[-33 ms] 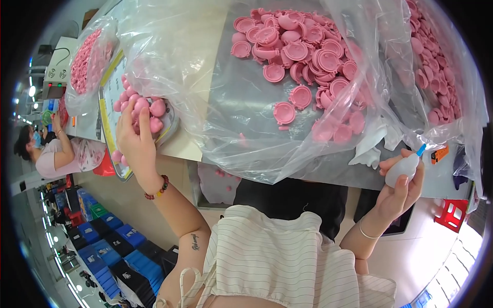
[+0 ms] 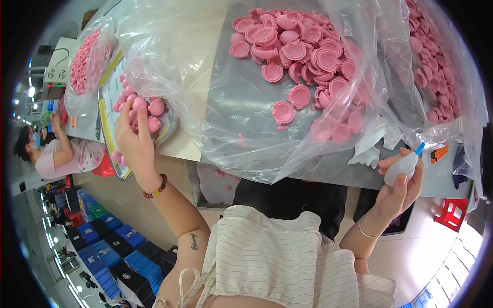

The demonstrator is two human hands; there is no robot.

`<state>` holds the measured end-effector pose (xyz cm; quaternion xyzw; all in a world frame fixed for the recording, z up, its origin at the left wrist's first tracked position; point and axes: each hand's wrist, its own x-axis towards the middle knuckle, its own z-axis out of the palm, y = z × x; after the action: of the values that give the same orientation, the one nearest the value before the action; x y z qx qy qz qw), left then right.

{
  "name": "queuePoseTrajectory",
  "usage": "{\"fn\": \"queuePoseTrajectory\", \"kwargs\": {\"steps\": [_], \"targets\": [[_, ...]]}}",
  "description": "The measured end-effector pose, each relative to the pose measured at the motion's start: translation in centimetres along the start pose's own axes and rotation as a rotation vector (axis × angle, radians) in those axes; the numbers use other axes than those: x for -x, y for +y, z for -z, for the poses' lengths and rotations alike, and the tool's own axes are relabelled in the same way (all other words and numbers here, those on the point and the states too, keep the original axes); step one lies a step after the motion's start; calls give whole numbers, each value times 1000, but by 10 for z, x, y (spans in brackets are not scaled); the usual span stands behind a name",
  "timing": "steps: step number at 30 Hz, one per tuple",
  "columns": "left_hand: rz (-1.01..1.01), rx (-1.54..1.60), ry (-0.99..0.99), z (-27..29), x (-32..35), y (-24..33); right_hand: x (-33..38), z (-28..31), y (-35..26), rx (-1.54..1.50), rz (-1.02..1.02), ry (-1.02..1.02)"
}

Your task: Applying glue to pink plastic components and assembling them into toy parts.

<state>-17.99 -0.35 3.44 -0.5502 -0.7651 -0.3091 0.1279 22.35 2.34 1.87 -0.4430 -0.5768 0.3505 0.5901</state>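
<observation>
hands apart: left hand (image 2: 134, 138) grip among pink pieces (image 2: 154, 110) in tray (image 2: 110, 149), right hand (image 2: 398, 192) grip clamped on white squeeze bottle (image 2: 403, 168) beside plastic bag (image 2: 205, 118)

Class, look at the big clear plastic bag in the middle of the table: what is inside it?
The big clear plastic bag holds a heap of round pink plastic caps. Crinkled, glaring film blurs those at its right fold, so the pieces there cannot be told apart.

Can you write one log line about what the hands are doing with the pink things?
left hand: on pink pieces in tray | right hand: holding small white squeeze bottle | clear bag: pink round caps
</observation>
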Motion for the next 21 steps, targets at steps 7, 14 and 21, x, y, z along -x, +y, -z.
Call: {"fn": "queuePoseTrajectory", "kwargs": {"steps": [7,14,21], "targets": [[-72,254,89,-5,18,97,-1,-4,0,24,-31,12],[-381,350,-268,-51,32,148,2,-4,-3,60,-27,55],[4,1122,-396,-15,56,174,1,-2,2,117,4,81]]}}
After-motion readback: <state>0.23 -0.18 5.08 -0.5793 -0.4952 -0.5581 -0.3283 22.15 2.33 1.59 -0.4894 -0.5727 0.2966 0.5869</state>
